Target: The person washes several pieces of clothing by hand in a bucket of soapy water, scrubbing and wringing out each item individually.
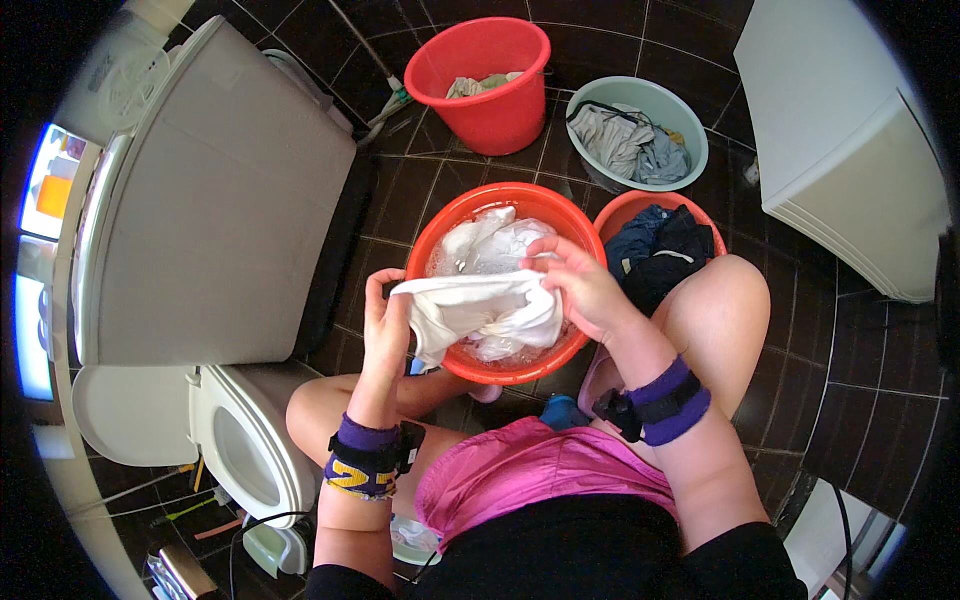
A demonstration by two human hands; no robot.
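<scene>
Between my two hands a white garment (480,306) is stretched sideways, bunched and folded, its exact kind not plain. My left hand (385,318) is closed on its left end, thumb and fingers pinching the upper edge. At the other end, my right hand (585,287) grips the upper right corner, some fingers raised. Both hands are over the near half of a round orange-red basin (593,235). Inside the basin, more white laundry (490,238) lies in sudsy water. The garment hides part of the water, and its lower folds hang close to the wet cloth.
Behind stand a red bucket (500,118) with cloth in it and a grey-green basin (697,160) of grey clothes. A smaller orange basin (612,208) of dark clothes is at right. A toilet (300,465) and grey cabinet (220,200) are at left, a white appliance (850,140) far right.
</scene>
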